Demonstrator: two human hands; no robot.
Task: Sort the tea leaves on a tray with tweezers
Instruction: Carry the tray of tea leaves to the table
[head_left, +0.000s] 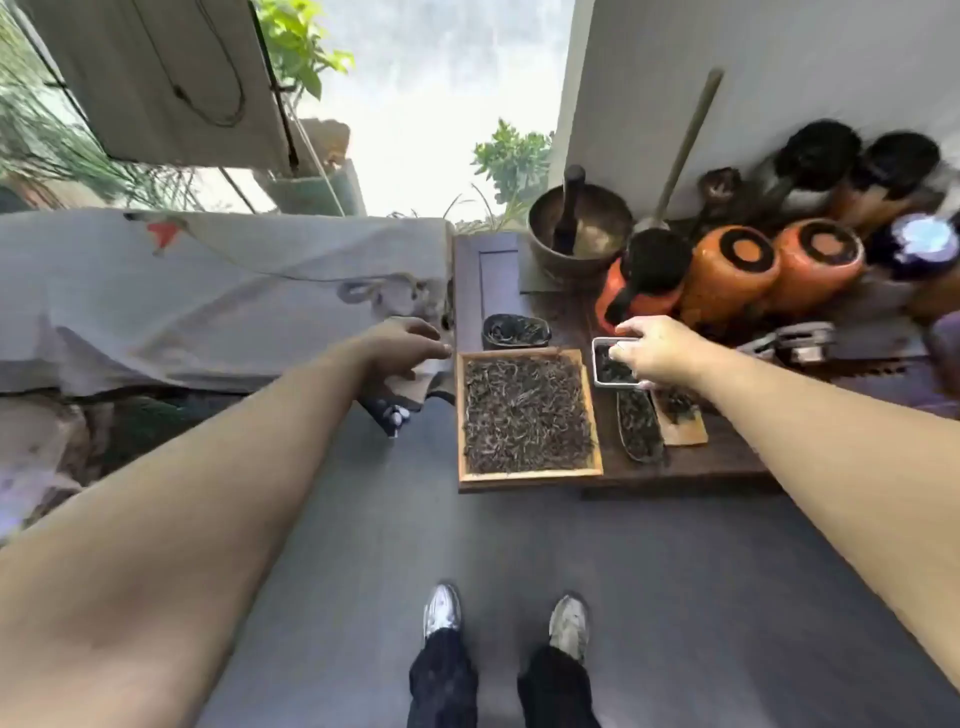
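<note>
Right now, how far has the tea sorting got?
Barely begun, it seems. The wooden tray is full of tea leaves; small dishes beside it hold some. The right hand rests on the white dish; the left hand hovers beside the tray. No tweezers visible; the picking remains.

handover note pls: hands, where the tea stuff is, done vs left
Left hand: off the table's left edge, holding nothing that shows.
Right hand: fingers on the small white dish of leaves, right of the tray.
Tray: at the table's front edge, full of tea leaves. Dark cup behind it; two long leaf dishes to its right.
Done: no sorting evident.
Left: find tweezers (none clearly visible), sort.
</note>
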